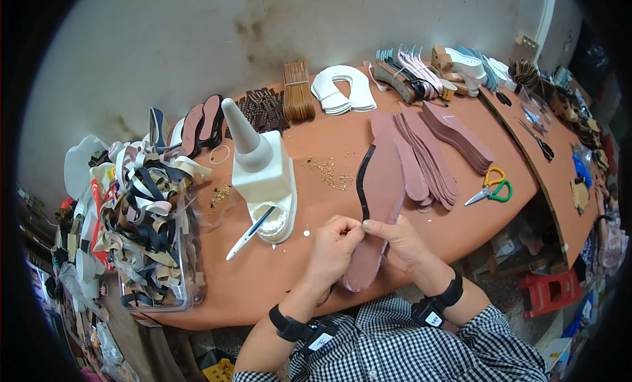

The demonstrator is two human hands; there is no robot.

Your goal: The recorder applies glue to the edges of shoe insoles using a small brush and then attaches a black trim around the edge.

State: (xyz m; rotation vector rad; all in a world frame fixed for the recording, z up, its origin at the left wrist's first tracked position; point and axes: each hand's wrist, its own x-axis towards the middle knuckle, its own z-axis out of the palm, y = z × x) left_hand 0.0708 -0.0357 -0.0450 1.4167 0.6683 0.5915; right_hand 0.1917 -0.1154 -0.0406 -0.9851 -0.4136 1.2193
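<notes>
A dusty-pink shoe insole (pixel 383 178) is tilted over the near edge of the table, its heel end towards me. Along its left edge runs a narrow black strip (pixel 361 184). My left hand (pixel 333 248) is closed in a pinch on the strip at the insole's left edge. My right hand (pixel 406 246) grips the insole from the right, thumb on top and fingers partly hidden beneath. To the left stands a white glue pot with a cone top (pixel 264 171), and a blue-and-white brush (pixel 250 234) rests in its open front cup.
Stacks of pink insoles (pixel 457 135) and yellow-and-green-handled scissors (pixel 490 191) lie to the right. A clear bin (pixel 191 280) heaped with straps stands left. Bundled brown strips (pixel 299 92) and white U-shaped pieces (pixel 322 96) line the back. A red stool (pixel 552 293) is at lower right.
</notes>
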